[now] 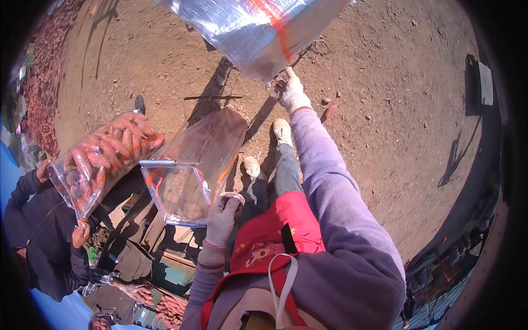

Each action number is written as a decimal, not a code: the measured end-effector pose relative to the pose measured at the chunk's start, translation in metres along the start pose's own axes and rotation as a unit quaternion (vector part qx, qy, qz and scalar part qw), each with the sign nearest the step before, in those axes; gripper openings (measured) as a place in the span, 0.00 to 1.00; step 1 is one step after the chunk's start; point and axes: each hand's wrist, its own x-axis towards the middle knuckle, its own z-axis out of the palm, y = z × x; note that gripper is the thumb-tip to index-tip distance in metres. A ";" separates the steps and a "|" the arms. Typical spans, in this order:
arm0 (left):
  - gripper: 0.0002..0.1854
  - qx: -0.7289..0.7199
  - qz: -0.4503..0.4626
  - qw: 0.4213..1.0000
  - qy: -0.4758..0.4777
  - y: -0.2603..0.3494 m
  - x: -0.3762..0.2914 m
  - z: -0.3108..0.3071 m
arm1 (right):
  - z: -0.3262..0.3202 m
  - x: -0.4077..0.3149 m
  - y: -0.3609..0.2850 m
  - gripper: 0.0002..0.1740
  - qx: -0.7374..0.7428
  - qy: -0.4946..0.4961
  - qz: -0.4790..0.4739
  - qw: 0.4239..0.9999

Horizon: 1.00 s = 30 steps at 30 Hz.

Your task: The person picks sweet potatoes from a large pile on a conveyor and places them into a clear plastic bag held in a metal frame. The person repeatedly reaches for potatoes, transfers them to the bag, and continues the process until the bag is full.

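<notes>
My right hand (pixel 290 90), in a white knit glove, reaches far forward and grips the lower corner of a clear plastic bag (pixel 264 39) with an orange stripe. That bag spreads out in the air, and its far end runs out of view. My left hand (pixel 220 218), gloved too, is beside the mouth of a second clear bag (pixel 206 140), its fingers curled. Whether they pinch the film is not clear. This second bag hangs open on a metal frame (pixel 165 163) with a bar across its rim.
At left, another person's hands (pixel 80 233) hold a clear bag full of sweet potatoes (pixel 111 148). A large heap of sweet potatoes (pixel 43 86) lies at far left. Loose sweet potatoes (pixel 330 111) lie on the dirt ground (pixel 396 136). Crates (pixel 177 268) stand at lower left.
</notes>
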 end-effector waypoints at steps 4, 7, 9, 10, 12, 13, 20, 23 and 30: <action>0.09 0.132 0.092 0.987 -0.016 0.041 0.030 0.008 | -0.006 -0.022 -0.009 0.25 -0.022 -0.020 0.021 0.999; 0.10 -0.060 0.004 0.997 -0.045 0.071 0.068 0.026 | -0.012 -0.047 -0.020 0.24 -0.003 -0.031 0.018 0.999; 0.09 0.038 0.051 0.995 -0.071 0.087 0.101 0.034 | -0.018 -0.064 -0.029 0.21 0.006 -0.062 0.011 0.998; 0.09 0.070 0.057 0.993 -0.070 0.093 0.121 0.042 | -0.019 -0.070 -0.033 0.21 0.007 -0.067 0.009 0.998; 0.09 0.137 0.154 0.977 -0.061 0.101 0.165 0.059 | -0.018 -0.075 -0.039 0.17 0.002 -0.045 0.011 0.999; 0.10 0.173 0.220 0.958 -0.054 0.104 0.188 0.066 | -0.018 -0.075 -0.041 0.15 0.003 -0.061 0.015 0.998; 0.18 0.518 0.134 0.844 0.012 0.072 0.308 0.106 | -0.036 -0.036 -0.026 0.19 -0.018 0.022 0.008 1.000; 0.17 0.448 0.115 0.886 -0.036 0.046 0.304 0.102 | -0.037 -0.016 -0.009 0.22 -0.018 0.032 0.014 0.999; 0.10 0.224 0.110 0.967 -0.047 0.049 0.259 0.082 | -0.011 -0.004 -0.011 0.21 0.101 -0.064 -0.037 0.992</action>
